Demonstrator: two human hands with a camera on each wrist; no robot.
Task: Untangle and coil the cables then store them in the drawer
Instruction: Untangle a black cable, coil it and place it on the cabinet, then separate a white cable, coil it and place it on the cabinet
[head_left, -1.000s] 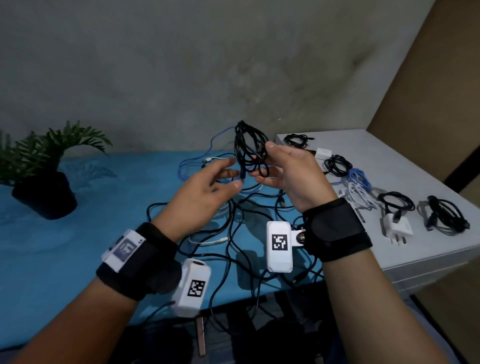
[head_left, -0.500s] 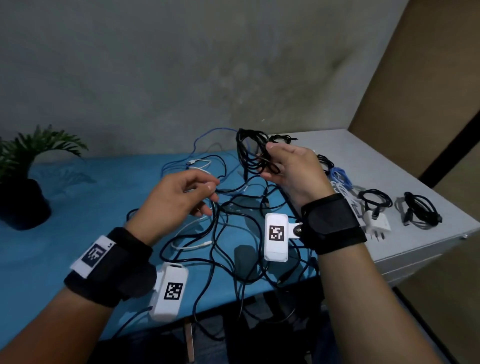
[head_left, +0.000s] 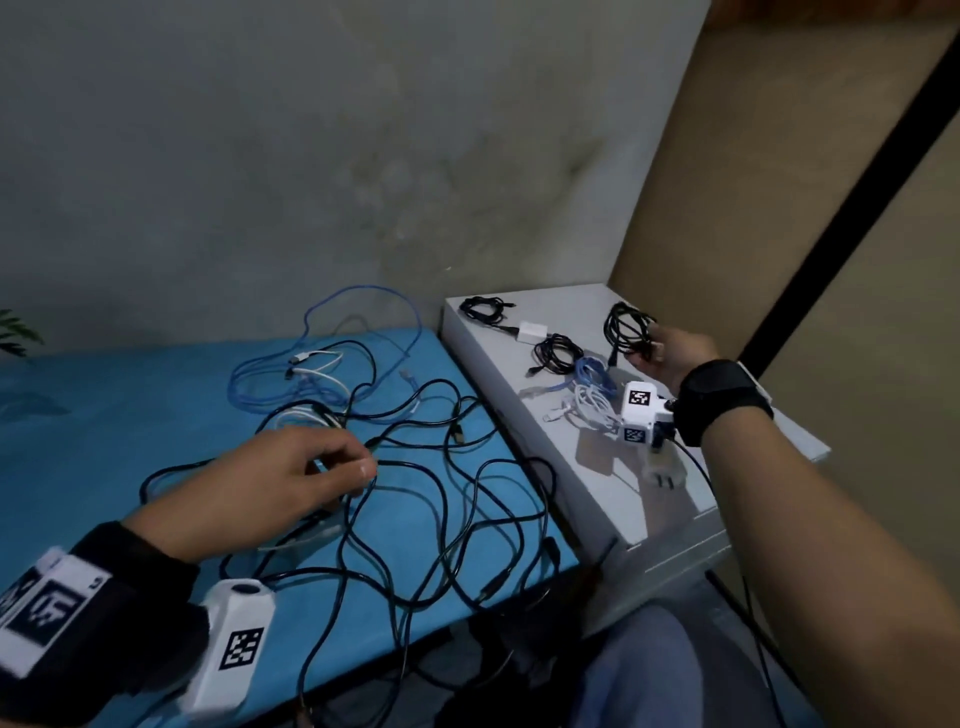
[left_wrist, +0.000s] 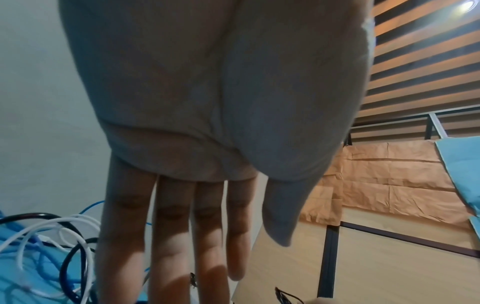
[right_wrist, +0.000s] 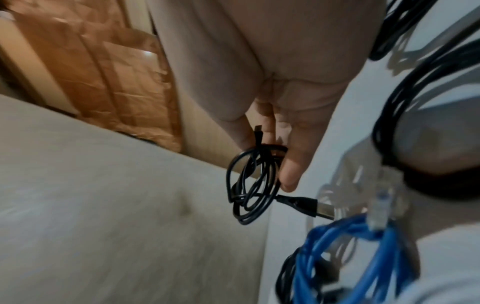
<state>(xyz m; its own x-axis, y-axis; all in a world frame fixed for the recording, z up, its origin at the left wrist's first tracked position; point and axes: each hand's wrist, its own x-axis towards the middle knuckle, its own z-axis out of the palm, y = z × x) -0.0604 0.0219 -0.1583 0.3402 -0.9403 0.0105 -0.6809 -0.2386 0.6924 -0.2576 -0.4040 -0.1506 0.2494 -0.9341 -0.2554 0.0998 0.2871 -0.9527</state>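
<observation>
A tangle of black cables (head_left: 441, 499) lies spread on the blue table (head_left: 104, 415), with a loose blue cable (head_left: 317, 332) and a white cable (head_left: 317, 364) behind it. My left hand (head_left: 353, 470) hovers low over the tangle's left part; in the left wrist view its fingers (left_wrist: 168, 246) are straight and hold nothing. My right hand (head_left: 649, 348) pinches a coiled black cable (head_left: 626, 327) above the back of the white cabinet top (head_left: 561, 296). The right wrist view shows that coil (right_wrist: 249, 189) between thumb and fingers, its USB plug sticking out.
Coiled cables lie on the cabinet: a black coil (head_left: 485, 307), a white adapter (head_left: 531, 330), another black coil (head_left: 558, 353), a blue coil (head_left: 592, 371) and a white coil (head_left: 587, 402). A white plug (head_left: 662, 470) sits under my right wrist. Some cables hang off the table's front edge.
My right hand carried the black coil from above the tangle to the right, over the cabinet. My left hand let go of it and dropped towards the tangle.
</observation>
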